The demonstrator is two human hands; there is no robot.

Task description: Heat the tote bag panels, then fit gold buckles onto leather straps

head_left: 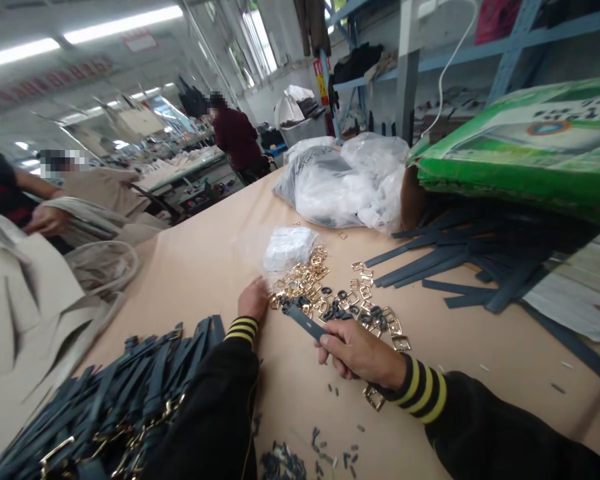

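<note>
Being gripped by the right hand (357,352), a flat, dark blue-grey strap (301,320) is held over the tan counter (220,267), well inside its left edge. The grip of the left hand (254,300), beside gold metal buckles (307,275), cannot be told. The strap should be kept untwisted.

No wording can be read for certain: the white lettering on the green cardboard box (485,163) at upper right, the red characters on the wall banner (45,83) at upper left and the red-and-yellow sign (322,81) at upper centre are too blurred.
</note>
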